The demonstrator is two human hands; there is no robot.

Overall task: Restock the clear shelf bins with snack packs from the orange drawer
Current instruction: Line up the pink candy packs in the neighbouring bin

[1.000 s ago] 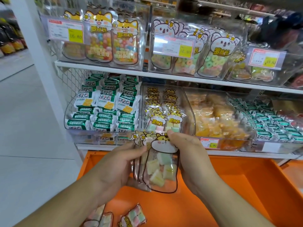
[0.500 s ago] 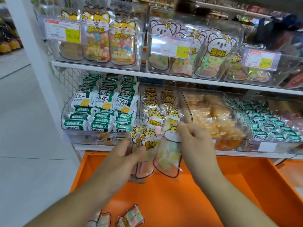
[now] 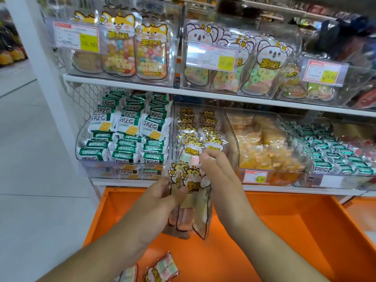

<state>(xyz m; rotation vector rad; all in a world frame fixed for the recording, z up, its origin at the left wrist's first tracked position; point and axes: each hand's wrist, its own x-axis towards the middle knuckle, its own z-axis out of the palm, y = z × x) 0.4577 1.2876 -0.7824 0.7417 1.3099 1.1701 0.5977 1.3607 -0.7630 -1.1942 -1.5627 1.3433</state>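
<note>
My left hand (image 3: 156, 202) grips a small stack of clear cat-printed marshmallow snack packs (image 3: 192, 186), held upright over the orange drawer (image 3: 284, 220). My right hand (image 3: 221, 180) is raised just above them, at the front of the clear shelf bin (image 3: 230, 127). Its fingertips pinch one snack pack (image 3: 191, 152) against the packs standing in that bin. The bin holds two rows of the same packs. Two more packs (image 3: 162, 269) lie loose at the near end of the drawer.
Left of that bin is a bin of green-and-white cracker packs (image 3: 126, 131); to its right is a bin of orange-yellow sweets (image 3: 264, 147). The shelf above carries bins of bagged candy (image 3: 122, 47) with price tags. White floor (image 3: 30, 180) lies to the left.
My right hand lifted one pack off the stack and carried it up and forward to the bin's front. My left hand rose slightly with the rest of the stack.
</note>
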